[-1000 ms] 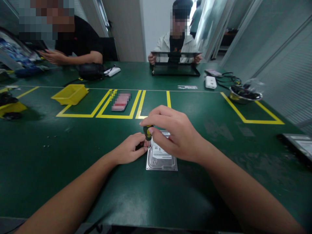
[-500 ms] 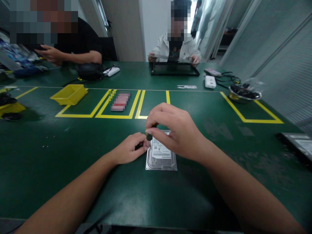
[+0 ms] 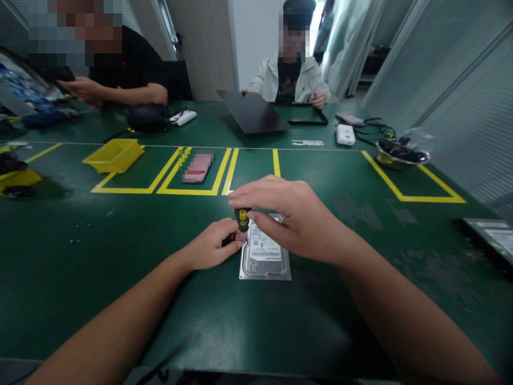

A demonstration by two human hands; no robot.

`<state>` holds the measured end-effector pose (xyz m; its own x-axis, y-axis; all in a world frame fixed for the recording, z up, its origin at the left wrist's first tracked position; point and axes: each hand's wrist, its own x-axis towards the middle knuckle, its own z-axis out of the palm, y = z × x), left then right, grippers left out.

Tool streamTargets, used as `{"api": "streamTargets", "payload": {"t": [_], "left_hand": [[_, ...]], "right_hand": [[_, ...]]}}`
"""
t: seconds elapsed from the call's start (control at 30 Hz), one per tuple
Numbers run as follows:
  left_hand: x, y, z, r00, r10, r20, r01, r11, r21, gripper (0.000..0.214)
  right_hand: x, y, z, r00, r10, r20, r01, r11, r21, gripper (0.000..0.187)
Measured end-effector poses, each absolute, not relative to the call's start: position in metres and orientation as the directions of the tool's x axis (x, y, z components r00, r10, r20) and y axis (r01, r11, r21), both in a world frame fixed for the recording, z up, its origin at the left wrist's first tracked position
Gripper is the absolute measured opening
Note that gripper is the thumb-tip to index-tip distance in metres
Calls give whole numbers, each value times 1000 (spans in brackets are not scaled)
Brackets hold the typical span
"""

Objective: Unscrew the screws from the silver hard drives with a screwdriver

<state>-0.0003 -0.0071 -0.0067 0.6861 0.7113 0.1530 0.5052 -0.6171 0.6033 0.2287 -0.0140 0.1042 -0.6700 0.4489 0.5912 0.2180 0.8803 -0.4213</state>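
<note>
A silver hard drive [image 3: 266, 271] with a white label lies flat on the green table. My left hand [image 3: 212, 243] is curled at its left edge, thumb and fingers closed against that side beside the screwdriver's shaft. Upright over the drive's left edge stands a short black and yellow screwdriver [image 3: 242, 219], its tip hidden near my left fingertips. My right hand [image 3: 292, 214] reaches over the top of its handle, fingers laid across the end and the thumb against the side.
A yellow bin [image 3: 114, 155] and a phone [image 3: 198, 167] lie beyond my hands. A metal bowl of dark parts [image 3: 403, 155] stands at right, another drive-like unit [image 3: 492, 240] near the right edge. Across the table, a person holds a dark panel [image 3: 256, 112]; another sits at left.
The fingers of my right hand have straightened and shifted over the screwdriver's top, showing more of the handle. My left hand stays put. The person opposite has swung a dark panel out leftward.
</note>
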Motion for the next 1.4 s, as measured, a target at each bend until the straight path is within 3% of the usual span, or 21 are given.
{"api": "streamTargets", "payload": {"t": [0.3, 0.63, 0.93, 1.23, 1.4], "left_hand": [[0, -7, -5, 683, 714, 152, 513, -618, 596, 13], [-1, -8, -8, 678, 717, 163, 516, -622, 590, 13], [0, -9, -4, 677, 718, 163, 519, -622, 587, 14], [1, -9, -3, 674, 723, 153, 524, -613, 591, 16], [1, -8, -4, 669, 726, 157, 517, -607, 603, 15]], "right_hand": [[231, -16, 109, -701, 484, 524, 314, 869, -382, 34], [224, -10, 96, -592, 485, 644, 378, 873, -309, 16], [216, -11, 86, -526, 470, 708, 429, 866, -256, 24], [216, -12, 86, -532, 477, 700, 398, 870, -291, 27], [217, -14, 91, -572, 456, 682, 294, 890, -348, 22]]}}
